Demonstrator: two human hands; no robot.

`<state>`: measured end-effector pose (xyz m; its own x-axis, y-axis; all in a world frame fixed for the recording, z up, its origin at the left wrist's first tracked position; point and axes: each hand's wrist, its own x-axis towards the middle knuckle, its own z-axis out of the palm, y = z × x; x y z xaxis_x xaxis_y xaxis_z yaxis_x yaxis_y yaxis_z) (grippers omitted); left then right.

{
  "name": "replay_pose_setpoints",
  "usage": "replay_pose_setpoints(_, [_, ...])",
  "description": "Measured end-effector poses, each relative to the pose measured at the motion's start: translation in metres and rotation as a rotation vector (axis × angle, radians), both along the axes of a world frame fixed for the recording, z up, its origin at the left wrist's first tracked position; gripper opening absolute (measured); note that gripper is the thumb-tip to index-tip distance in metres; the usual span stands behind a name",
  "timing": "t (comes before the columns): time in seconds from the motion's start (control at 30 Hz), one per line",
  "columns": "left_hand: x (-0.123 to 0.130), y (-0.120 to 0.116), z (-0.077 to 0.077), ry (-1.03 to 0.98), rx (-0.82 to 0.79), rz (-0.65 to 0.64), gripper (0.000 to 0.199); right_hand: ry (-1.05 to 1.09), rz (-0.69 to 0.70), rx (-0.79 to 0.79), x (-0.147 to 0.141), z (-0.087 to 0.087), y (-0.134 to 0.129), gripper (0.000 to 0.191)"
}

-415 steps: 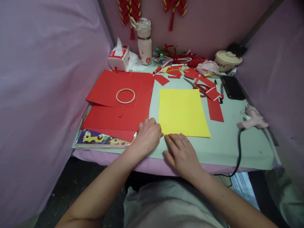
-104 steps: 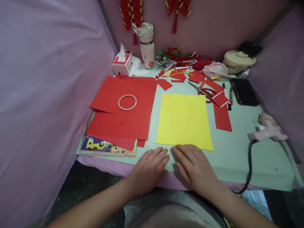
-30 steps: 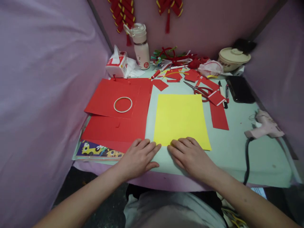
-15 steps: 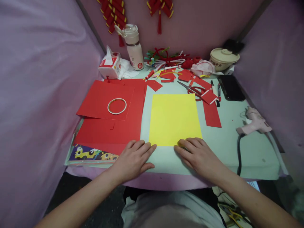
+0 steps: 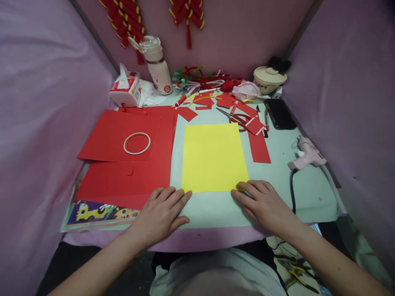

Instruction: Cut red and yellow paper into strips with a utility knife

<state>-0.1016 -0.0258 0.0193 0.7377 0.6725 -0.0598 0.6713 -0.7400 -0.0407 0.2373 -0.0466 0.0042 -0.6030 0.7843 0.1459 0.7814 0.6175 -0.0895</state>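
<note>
A square sheet of yellow paper [image 5: 214,156] lies flat on the pale green table cover [image 5: 212,211]. My left hand [image 5: 165,211] rests at its near left corner, fingers stretched out and lying flat, the fingertips touching the corner. At the near right corner is my right hand [image 5: 262,203], with its fingers laid down along the paper's edge. Neither hand grips anything. To the left, large red paper sheets [image 5: 151,176] lie overlapped, with a white tape ring [image 5: 137,132] on top.
Scissors [image 5: 231,117], red paper scraps [image 5: 187,114] and pens [image 5: 267,120] lie beyond the yellow sheet. Farther back stand a tissue box [image 5: 126,92], a bottle [image 5: 160,74] and a lidded bowl [image 5: 268,80]. A phone [image 5: 280,114] and a corded glue gun [image 5: 307,154] are at right.
My right hand has slid rightward along the yellow paper's near edge, toward its corner. My left hand stays at the left corner. The whole view has shifted as my head turned slightly.
</note>
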Motion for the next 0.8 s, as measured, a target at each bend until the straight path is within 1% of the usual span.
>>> replay_pose_setpoints(0.23, [-0.001,0.001,-0.003,-0.015,0.020,0.003,0.058,-0.017,-0.050,0.005,0.016,0.000,-0.006,0.027])
replay_pose_setpoints(0.47, [0.000,0.000,-0.003,-0.001,0.017,0.011,0.057,-0.043,-0.100,0.018,0.032,0.003,-0.015,0.030])
replay_pose_setpoints(0.7, [0.000,0.000,-0.004,0.002,0.026,0.005,0.056,-0.048,-0.134,0.023,0.040,0.002,-0.019,0.033])
replay_pose_setpoints(0.8, [0.000,0.001,-0.003,0.001,0.023,-0.005,0.056,-0.035,-0.138,0.018,0.043,0.002,-0.021,0.030])
